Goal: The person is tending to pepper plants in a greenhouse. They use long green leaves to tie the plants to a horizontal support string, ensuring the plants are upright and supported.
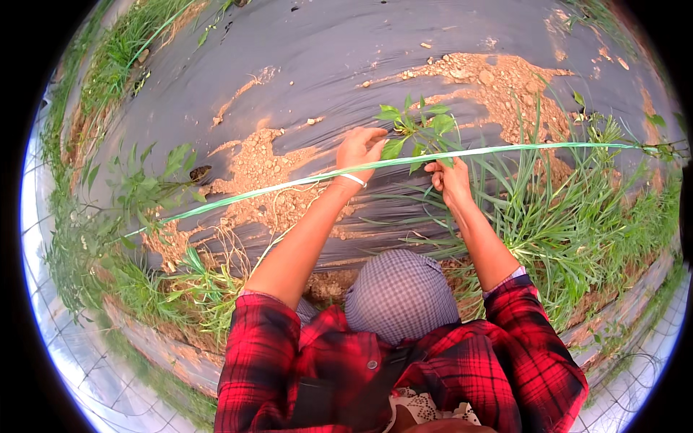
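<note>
A young leafy green plant [425,130] stands on the black plastic mulch film [303,48], between my two hands. My left hand [361,149] is at the plant's left, its fingers curved and parted near the leaves, with a white band on the wrist. Below the plant's lower leaves is my right hand [449,176], fingers bent; leaves cover part of its fingertips, so whether it pinches anything is unclear. A taut green plastic twine [281,185] runs across the view, over my left wrist and past the plant's lower leaves.
Clods of brown soil [509,92] lie on the film. Tall grass [525,216] grows at the right, and another leafy plant [143,184] stands at the left by the twine. Dry pale stems [230,243] lie near my left forearm. My knee [403,292] is below my hands.
</note>
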Demonstrator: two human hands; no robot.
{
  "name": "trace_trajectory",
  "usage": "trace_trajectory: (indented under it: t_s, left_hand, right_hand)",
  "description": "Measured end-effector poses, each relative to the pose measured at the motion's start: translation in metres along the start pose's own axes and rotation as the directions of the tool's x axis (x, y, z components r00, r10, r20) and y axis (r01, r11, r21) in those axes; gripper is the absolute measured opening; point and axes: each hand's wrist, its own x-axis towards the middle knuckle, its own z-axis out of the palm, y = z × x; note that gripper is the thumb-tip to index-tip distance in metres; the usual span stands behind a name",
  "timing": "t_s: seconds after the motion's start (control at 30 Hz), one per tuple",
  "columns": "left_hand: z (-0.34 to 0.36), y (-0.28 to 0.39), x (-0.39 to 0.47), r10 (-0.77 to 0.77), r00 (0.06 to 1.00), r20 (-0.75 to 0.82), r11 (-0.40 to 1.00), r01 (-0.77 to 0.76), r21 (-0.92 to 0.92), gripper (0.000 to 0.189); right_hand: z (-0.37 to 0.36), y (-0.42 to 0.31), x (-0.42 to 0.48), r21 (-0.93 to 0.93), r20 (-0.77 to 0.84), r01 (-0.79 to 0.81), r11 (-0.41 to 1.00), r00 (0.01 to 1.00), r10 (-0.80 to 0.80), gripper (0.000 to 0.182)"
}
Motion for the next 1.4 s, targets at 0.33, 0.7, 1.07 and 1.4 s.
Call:
trace_trajectory:
  t_s: [0.33, 0.7, 1.07, 1.4]
  left_hand:
    - [0.031, -0.007, 0.016, -0.320, 0.922, 0.217, 0.900, 0.368, -0.235, 0.023]
    - [0.047, -0.021, 0.022, -0.474, 0.817, 0.327, 0.634, 0.575, -0.517, 0.010]
    - [0.039, -0.015, 0.028, 0.278, 0.950, 0.142, 0.935, -0.301, 0.186, 0.022]
    - [0.047, -0.014, 0.031, 0.059, 0.937, 0.345, 0.782, -0.258, 0.567, 0.017]
  right_hand:
    - [0.026, -0.011, 0.037, 0.253, 0.185, 0.003, 0.967, 0.981, -0.051, 0.011]
    - [0.016, -0.011, 0.039, 0.213, 0.203, 0.034, 0.976, 0.976, -0.078, 0.009]
    - [0.019, -0.012, 0.040, 0.185, 0.136, 0.112, 0.976, 0.981, -0.139, 0.006]
    - [0.015, -0.007, 0.034, -0.013, 0.320, 0.150, 0.989, 0.937, -0.138, 0.013]
